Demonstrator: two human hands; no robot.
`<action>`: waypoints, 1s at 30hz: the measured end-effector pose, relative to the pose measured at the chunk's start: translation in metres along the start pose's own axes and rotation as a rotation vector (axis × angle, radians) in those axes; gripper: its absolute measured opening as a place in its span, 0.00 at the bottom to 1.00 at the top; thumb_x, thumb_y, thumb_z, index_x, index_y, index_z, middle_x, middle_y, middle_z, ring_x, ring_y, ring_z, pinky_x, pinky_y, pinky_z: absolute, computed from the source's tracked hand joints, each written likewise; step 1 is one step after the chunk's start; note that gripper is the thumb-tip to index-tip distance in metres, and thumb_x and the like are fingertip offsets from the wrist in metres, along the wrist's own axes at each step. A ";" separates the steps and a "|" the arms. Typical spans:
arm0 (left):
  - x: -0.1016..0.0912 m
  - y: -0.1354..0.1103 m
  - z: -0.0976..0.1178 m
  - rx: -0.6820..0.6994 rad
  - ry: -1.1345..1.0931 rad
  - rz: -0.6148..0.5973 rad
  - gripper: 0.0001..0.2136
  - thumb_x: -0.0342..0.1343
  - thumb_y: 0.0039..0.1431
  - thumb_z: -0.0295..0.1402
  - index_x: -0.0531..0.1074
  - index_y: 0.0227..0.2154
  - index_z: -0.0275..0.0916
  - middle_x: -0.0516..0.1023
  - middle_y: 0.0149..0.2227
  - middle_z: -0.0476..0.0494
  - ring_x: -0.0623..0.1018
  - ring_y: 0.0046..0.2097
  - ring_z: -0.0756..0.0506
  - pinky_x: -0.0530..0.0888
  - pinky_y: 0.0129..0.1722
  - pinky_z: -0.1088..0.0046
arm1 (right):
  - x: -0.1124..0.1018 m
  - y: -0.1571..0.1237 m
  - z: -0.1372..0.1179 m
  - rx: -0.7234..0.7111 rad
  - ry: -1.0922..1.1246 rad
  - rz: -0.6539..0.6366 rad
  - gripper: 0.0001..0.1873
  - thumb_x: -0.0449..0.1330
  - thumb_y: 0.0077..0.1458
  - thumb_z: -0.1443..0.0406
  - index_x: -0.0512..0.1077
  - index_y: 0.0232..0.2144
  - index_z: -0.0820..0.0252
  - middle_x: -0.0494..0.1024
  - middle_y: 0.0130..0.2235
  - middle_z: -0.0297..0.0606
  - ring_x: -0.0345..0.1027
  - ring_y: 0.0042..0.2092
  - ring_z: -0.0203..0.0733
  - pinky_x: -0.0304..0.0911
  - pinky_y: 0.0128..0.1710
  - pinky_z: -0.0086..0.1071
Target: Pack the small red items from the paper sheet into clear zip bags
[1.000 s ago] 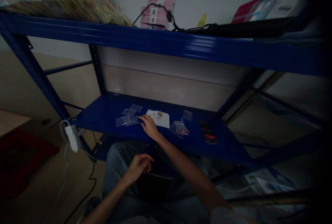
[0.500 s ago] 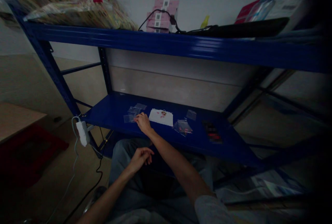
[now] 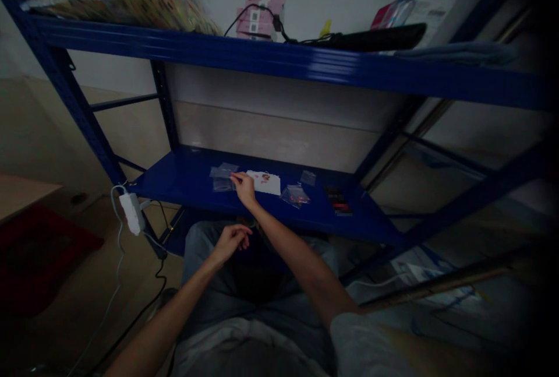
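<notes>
Clear zip bags (image 3: 222, 178) lie flat on the blue steel shelf (image 3: 174, 183) in head view, at ten o'clock from the right hand (image 3: 244, 189), spread apart so each stays reachable. Its fingertips (image 3: 233, 176) reach their edge, beside a white paper sheet (image 3: 263, 183) at two o'clock; whether they pinch anything, I cannot tell. The left hand (image 3: 231, 243), loosely curled and empty, hovers over the jeans (image 3: 201, 243).

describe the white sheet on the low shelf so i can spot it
On the low blue metal shelf, find the right hand. Just right of it lies a white sheet with a small red mark, unlike the clear plastic bags beside it.
</notes>
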State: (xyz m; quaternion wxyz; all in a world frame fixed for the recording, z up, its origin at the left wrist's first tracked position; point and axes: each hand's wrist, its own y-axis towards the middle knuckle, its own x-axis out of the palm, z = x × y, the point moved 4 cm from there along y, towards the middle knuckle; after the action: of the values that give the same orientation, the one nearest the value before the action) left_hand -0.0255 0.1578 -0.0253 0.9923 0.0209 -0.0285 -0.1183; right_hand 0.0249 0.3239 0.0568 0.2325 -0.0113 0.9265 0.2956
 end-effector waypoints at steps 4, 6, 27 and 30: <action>-0.007 -0.009 0.004 -0.029 -0.189 0.075 0.14 0.54 0.57 0.40 0.74 0.38 0.32 0.75 0.25 0.45 0.75 0.26 0.50 0.70 0.24 0.77 | -0.026 -0.040 -0.010 0.190 0.375 0.130 0.10 0.60 0.53 0.63 0.77 0.36 0.63 0.80 0.37 0.41 0.72 0.37 0.41 0.66 0.40 0.33; -0.007 -0.013 0.003 -0.120 -0.363 0.012 0.17 0.53 0.58 0.43 0.73 0.40 0.33 0.77 0.31 0.42 0.77 0.30 0.47 0.72 0.27 0.75 | -0.036 -0.075 -0.014 0.248 0.531 0.037 0.14 0.62 0.50 0.63 0.75 0.41 0.62 0.80 0.34 0.38 0.72 0.34 0.39 0.67 0.36 0.32; 0.037 -0.028 -0.016 0.063 0.325 -0.427 0.08 0.54 0.57 0.34 0.73 0.33 0.34 0.75 0.35 0.44 0.72 0.39 0.45 0.68 0.45 0.68 | -0.113 -0.235 -0.029 -0.147 -0.062 -0.178 0.08 0.61 0.52 0.73 0.76 0.33 0.57 0.77 0.34 0.37 0.67 0.42 0.43 0.62 0.45 0.37; 0.040 -0.032 -0.013 0.181 0.418 -0.368 0.09 0.51 0.58 0.30 0.73 0.39 0.35 0.76 0.38 0.43 0.73 0.41 0.43 0.67 0.47 0.67 | -0.115 -0.243 -0.038 -0.212 -0.121 -0.165 0.10 0.59 0.55 0.72 0.76 0.37 0.56 0.77 0.39 0.39 0.66 0.45 0.44 0.62 0.47 0.39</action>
State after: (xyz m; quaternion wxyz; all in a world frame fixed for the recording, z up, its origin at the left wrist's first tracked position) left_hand 0.0069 0.1175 -0.0375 0.9327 0.1382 0.1706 -0.2863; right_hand 0.1503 0.0889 0.0026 0.3089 -0.0943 0.8702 0.3720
